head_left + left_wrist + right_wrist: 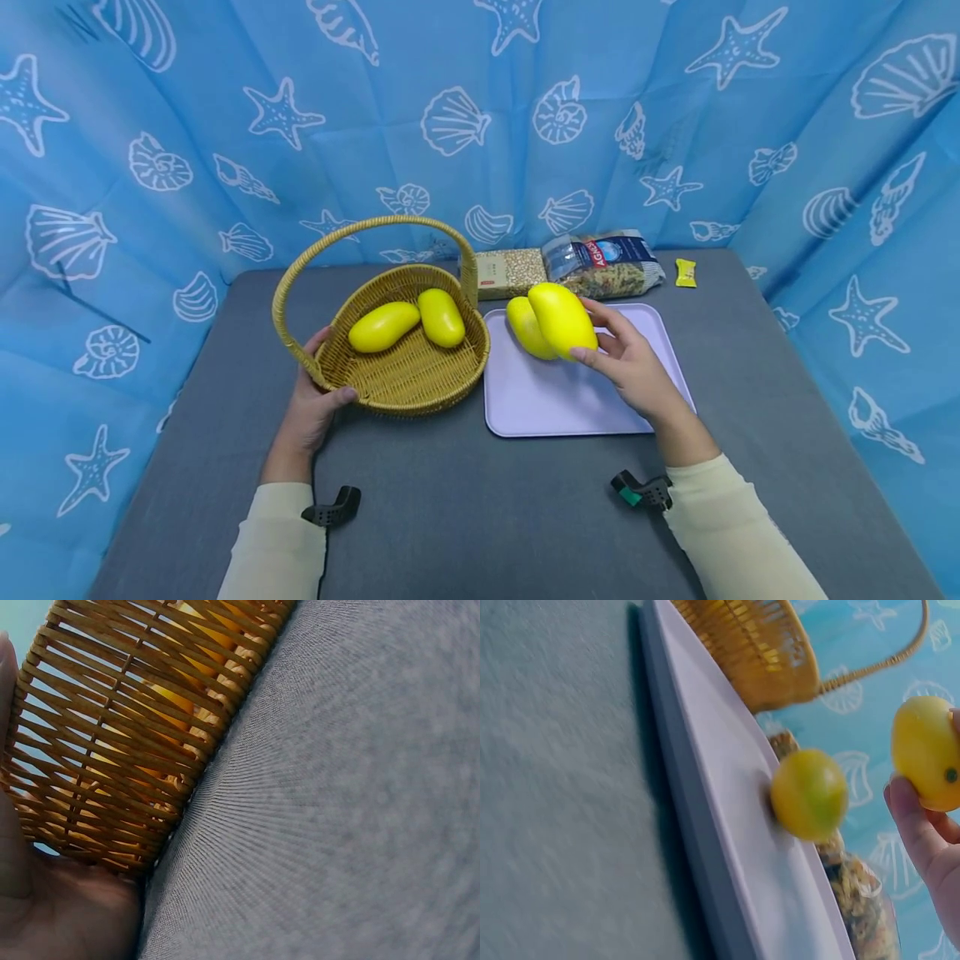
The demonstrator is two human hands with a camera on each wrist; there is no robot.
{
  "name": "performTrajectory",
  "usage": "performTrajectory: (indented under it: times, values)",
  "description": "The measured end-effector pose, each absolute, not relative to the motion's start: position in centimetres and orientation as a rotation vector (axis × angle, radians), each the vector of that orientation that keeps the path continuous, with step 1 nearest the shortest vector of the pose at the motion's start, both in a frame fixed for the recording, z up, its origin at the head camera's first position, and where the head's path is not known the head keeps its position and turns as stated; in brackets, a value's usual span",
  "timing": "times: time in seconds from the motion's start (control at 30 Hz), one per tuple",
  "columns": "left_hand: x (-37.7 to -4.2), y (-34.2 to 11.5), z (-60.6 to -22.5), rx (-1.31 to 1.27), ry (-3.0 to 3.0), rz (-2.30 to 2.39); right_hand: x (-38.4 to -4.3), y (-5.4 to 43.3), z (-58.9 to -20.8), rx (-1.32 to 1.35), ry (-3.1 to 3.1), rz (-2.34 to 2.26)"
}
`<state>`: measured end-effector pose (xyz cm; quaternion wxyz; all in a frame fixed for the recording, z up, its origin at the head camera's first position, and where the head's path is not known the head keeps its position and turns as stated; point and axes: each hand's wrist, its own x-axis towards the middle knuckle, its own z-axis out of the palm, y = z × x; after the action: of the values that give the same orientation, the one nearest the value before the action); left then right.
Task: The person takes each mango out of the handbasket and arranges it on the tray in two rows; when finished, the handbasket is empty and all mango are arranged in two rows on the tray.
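Observation:
My left hand (309, 417) grips the near left side of a wicker basket (408, 387), its thumb at the rim. In the left wrist view, the palm lies against the woven wall (97, 727). Inside the basket are two yellow mangoes, one lying sideways (384, 327) and another (441, 317) beside it. My right hand (637, 371) holds a yellow mango (561, 319) between thumb and fingers. In the right wrist view, that held mango (922, 754) is in the air above the lilac tray (727, 765). A second mango (810, 795) lies on the tray, partly hidden in the head view.
Behind the tray lie a bag of pale beans or grains (517, 271) and a bag of pasta (611, 265). A small yellow packet (686, 273) is at the back right. The basket's tall handle (281, 292) arches upward. A blue curtain (375, 150) surrounds the grey table (480, 517).

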<state>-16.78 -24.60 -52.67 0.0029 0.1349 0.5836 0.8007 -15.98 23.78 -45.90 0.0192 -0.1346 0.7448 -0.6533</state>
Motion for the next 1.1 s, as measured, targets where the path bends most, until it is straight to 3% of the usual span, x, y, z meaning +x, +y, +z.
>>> performTrajectory:
  times: [0.3, 0.7, 1.1]
  values:
    - [-16.8, -24.5, -52.7, 0.413, 1.834, 2.510, -16.7, 26.2, -46.5, -0.207, 2.434, -2.009]
    - [-16.8, -24.6, -52.8, 0.435, 1.846, 2.500, -17.7, 27.5, -48.0, 0.134, 2.539, -1.650]
    - [-16.8, -24.7, -52.8, 0.418, 1.860, 2.494, -17.9, 27.2, -48.1, 0.198, 2.573, -1.562]
